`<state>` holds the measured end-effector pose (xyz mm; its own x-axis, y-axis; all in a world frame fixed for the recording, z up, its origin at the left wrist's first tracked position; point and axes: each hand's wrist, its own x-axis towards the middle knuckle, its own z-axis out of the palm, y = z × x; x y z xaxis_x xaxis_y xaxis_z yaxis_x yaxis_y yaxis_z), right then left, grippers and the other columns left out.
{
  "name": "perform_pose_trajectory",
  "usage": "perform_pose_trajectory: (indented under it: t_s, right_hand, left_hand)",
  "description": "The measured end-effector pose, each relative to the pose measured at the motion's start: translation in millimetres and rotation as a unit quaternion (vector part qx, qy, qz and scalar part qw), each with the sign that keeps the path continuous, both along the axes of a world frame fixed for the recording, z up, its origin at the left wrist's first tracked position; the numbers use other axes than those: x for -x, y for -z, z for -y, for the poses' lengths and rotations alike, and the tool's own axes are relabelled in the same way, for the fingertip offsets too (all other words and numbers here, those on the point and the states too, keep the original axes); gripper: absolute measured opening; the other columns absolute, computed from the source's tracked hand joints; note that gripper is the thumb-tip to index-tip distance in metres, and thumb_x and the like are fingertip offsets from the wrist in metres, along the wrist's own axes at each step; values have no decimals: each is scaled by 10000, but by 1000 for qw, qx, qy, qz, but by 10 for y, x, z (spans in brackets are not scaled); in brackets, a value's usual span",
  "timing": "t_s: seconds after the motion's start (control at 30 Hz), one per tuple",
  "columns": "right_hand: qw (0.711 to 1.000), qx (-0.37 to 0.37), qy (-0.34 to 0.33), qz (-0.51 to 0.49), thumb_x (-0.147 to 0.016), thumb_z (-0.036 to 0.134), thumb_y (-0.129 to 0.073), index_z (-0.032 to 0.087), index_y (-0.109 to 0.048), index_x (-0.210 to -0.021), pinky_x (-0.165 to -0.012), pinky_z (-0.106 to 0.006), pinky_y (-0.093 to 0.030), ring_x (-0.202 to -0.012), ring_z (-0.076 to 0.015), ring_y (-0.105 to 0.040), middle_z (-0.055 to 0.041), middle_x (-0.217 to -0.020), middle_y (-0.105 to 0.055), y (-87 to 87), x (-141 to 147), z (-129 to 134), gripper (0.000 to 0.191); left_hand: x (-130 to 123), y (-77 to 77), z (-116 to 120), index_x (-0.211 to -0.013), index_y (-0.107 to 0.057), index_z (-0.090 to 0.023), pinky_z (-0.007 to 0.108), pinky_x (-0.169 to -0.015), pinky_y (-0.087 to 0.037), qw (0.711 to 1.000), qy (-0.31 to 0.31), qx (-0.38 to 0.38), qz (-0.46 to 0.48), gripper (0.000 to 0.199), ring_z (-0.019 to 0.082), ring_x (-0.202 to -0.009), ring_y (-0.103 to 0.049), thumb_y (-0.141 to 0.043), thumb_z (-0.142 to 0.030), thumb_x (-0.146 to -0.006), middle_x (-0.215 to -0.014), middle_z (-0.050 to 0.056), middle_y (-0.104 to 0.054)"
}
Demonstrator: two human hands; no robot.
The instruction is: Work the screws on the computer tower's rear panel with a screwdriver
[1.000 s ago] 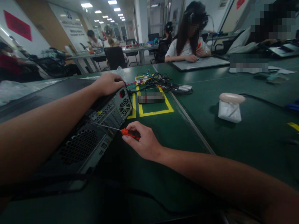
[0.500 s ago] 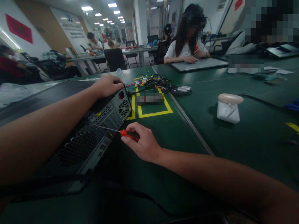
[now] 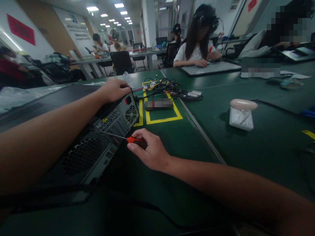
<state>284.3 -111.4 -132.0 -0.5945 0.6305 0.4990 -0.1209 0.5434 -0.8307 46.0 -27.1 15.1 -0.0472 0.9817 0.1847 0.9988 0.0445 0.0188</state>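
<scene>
A desktop computer case (image 3: 118,114) lies on the green table at left, its rear panel with vents and fan grille turned toward the right. My left hand (image 3: 112,90) rests on its upper far corner, fingers curled over the edge and their tips partly hidden. My right hand (image 3: 152,149) is closed around the orange and black handle of a screwdriver (image 3: 134,140). The thin shaft points left, and its tip reaches the rear panel near a yellow warning label. My left forearm crosses above the case and covers part of it; whether the tip sits in a screw cannot be made out.
Tangled cables (image 3: 164,87) lie beyond the case near yellow tape (image 3: 163,121). A white earbud-style case (image 3: 241,114) with its lid raised stands at right. A black strap or cable runs across the foreground. Across the table a person (image 3: 199,46) works over a flat panel.
The screwdriver handle appears turned slightly within my right fingers, its orange markings showing differently. Both hands and the computer case stay in nearly the same place.
</scene>
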Motion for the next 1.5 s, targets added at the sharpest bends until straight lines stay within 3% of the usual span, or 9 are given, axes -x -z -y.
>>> perform_pose_trajectory:
  t_s: [0.2,0.6,1.2,1.5]
  right_hand:
    - [1000,-14,6,4,-981,389,-710,235,-629,-1041,-839,-362,-539,-871,-196,-663,-29,-1005,-720,10,-2,-6,184]
    - [1000,-8,1,5,-999,404,-711,235,-636,-1040,-857,-359,-534,-890,-198,-669,-30,-1021,-724,8,2,-11,190]
    - [1000,-6,0,6,-1007,421,-711,233,-647,-1056,-871,-362,-544,-900,-196,-676,-29,-1031,-730,-3,-8,-6,204]
    - [999,-29,11,10,-1057,459,-679,228,-719,-1093,-923,-370,-558,-969,-212,-704,-56,-1069,-759,20,-12,-26,237]
  left_hand:
    - [-13,-15,-4,-1350,-779,-91,422,-1126,-489,1000,-2,10,0,565,328,-1294,-674,-452,-414,-1021,-1404,176,-765]
    - [-33,-11,-3,-1347,-782,-60,469,-1115,-495,1000,-2,6,4,604,371,-1303,-679,-439,-421,-1005,-1397,218,-760]
    - [-15,-3,-2,-1334,-784,-52,463,-1118,-505,1000,8,-5,8,631,369,-1295,-691,-440,-436,-971,-1365,220,-773]
    - [43,16,-22,-1310,-814,-150,470,-1117,-507,1000,10,-8,10,586,349,-1267,-680,-461,-483,-982,-1366,144,-793]
